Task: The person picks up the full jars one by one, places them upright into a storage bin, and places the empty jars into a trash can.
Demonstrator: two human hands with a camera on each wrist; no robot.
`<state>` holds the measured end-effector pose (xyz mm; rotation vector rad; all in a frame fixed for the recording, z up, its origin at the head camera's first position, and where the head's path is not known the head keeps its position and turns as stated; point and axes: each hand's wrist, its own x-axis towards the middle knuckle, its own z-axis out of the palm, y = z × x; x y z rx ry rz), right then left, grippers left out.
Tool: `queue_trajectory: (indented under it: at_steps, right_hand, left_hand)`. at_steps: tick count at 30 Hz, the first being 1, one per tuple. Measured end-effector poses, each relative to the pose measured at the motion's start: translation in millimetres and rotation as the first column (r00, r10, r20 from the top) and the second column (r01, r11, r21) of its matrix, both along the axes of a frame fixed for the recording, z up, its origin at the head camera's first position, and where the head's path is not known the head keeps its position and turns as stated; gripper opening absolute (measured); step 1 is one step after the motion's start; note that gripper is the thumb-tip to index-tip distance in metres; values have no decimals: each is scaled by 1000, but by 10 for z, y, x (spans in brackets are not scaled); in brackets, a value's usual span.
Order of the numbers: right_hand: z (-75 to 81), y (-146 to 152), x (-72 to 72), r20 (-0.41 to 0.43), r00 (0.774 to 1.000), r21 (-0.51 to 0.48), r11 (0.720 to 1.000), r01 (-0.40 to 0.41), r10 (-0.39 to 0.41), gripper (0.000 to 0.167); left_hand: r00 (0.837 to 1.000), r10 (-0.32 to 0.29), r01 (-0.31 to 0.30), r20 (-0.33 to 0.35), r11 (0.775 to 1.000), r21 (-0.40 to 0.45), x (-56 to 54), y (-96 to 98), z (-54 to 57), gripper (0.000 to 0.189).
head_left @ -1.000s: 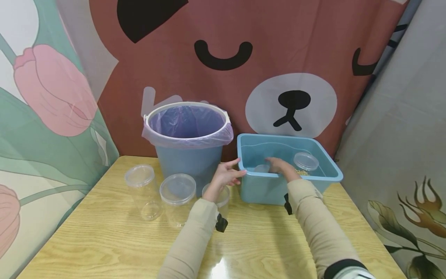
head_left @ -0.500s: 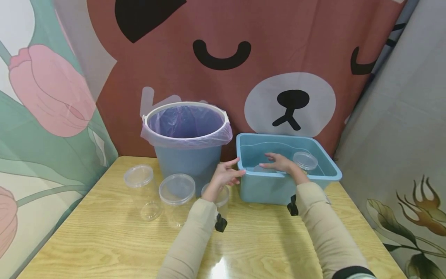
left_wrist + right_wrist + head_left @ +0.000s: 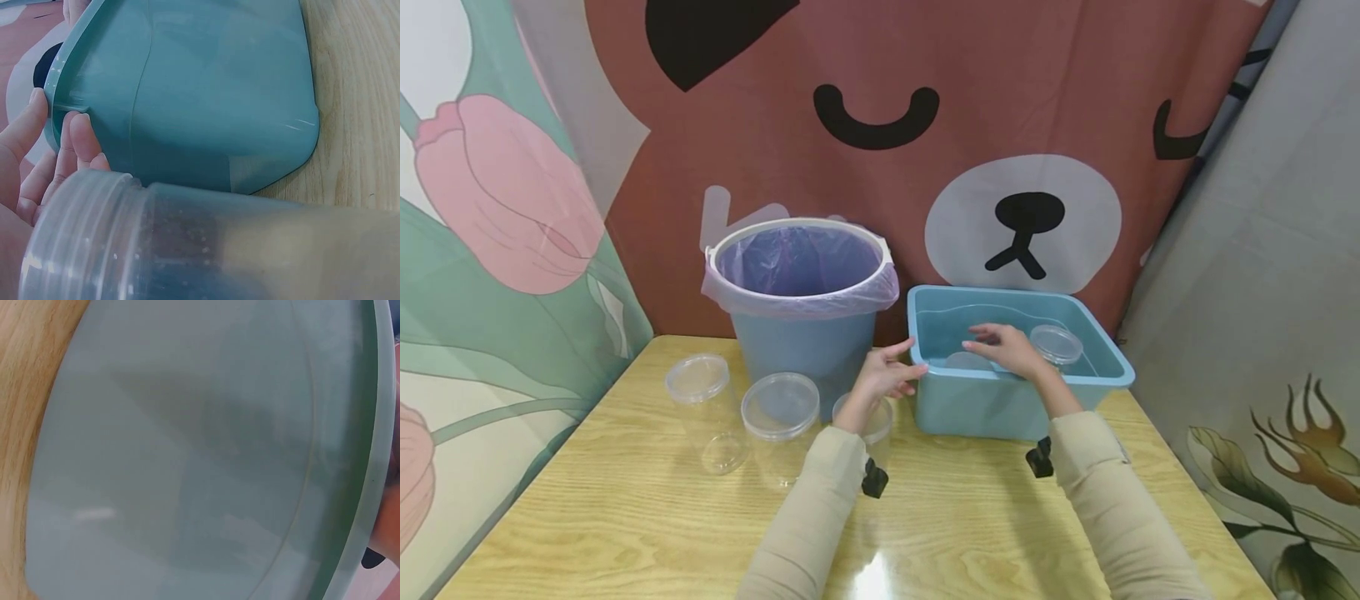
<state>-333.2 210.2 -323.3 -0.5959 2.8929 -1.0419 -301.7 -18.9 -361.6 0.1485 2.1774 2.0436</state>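
Observation:
My left hand [image 3: 883,379] grips the left front corner of a blue plastic tub [image 3: 977,408], thumb and fingers at its rim. The left wrist view shows those fingertips [image 3: 81,134] tucked against the wall beneath the rim [image 3: 55,94]. Over the tub's front part hovers my right hand [image 3: 1011,350], fingers loosely bent with nothing visible in them. Below its fingertips lies a clear round plastic container [image 3: 964,361] inside the tub. Another clear round container [image 3: 1056,343] stands in the tub, right of that hand. The right wrist view is mostly the tub's outer wall [image 3: 187,456].
A blue bucket [image 3: 801,342] with a purple liner bag stands left of the tub. Two clear lidded jars [image 3: 781,408] [image 3: 698,379] are on the wooden table [image 3: 625,517]. A third jar [image 3: 878,425] stands partly behind my left hand. Printed curtains hang around the table.
My right hand has risen from down inside the tub and drawn back toward the front rim, its fingers loosening. The left hand keeps its place on the tub's corner.

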Motion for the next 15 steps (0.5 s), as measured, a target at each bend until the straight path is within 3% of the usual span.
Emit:
queue_trajectory:
  at_steps: [9,15]
  right_hand:
    - [-53,84,94,-122,992,-136,990,21,-38,44]
    - [-44,136,145,-184,981,-158,987,34,-64,41]
  left_hand:
    - [999,-9,9,-40,1000,19,-11,12,-61,60]
    - [996,-2,3,-85,1000,14,-9,11,-63,57]
